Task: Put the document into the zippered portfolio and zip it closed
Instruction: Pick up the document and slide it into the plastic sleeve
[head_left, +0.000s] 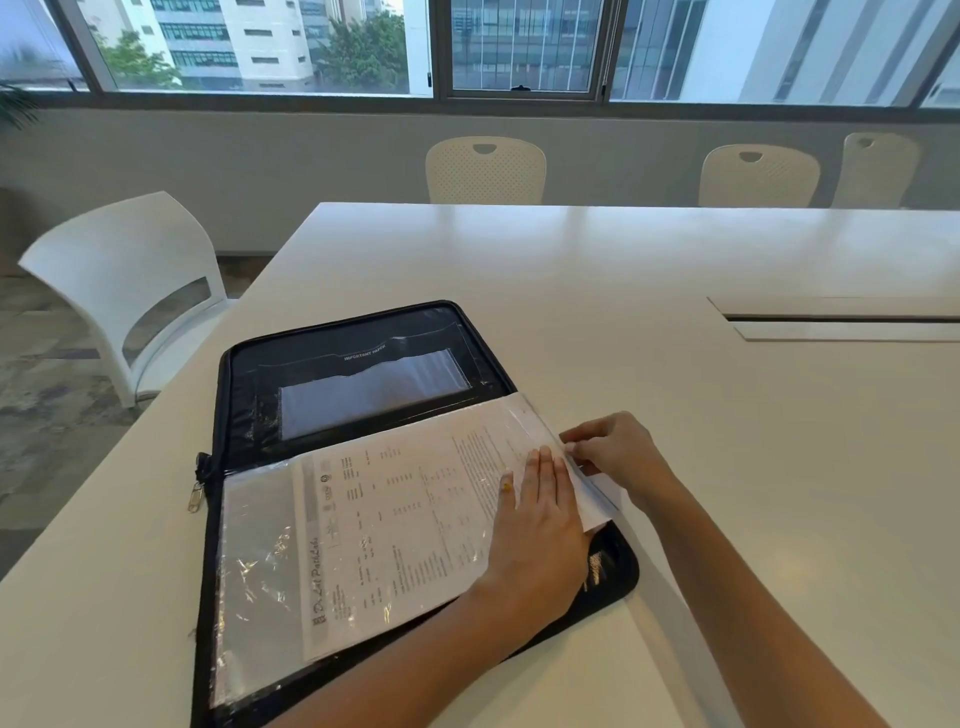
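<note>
Zippered portfolio (244, 384): black fabric, rounded corners, open at lower left.
Document (395, 519): printed sheet under a glossy (crinkled) clear sleeve (254, 571).
Left hand (540, 519): flat, pressing it.
Right hand (618, 452): pinching the document's edge.

Table (571, 270): white, glossy, wide; fills most of the view.
Cable slot (841, 318): long narrow recess in the tabletop, at the right.
Near chair (119, 280): white moulded plastic with a cut-out in its back, at the table's left edge.
Far chairs: three cream perforated backs with handle holes, (485, 171), (758, 176) and (875, 169), along the far side.
Wall (260, 166): plain grey, below the windows.
Windows (524, 47): dark-framed; buildings (249, 36) and trees (363, 52) outside.
Plant (15, 104): leaves at the left edge.
Floor (47, 395): mottled grey.
</note>
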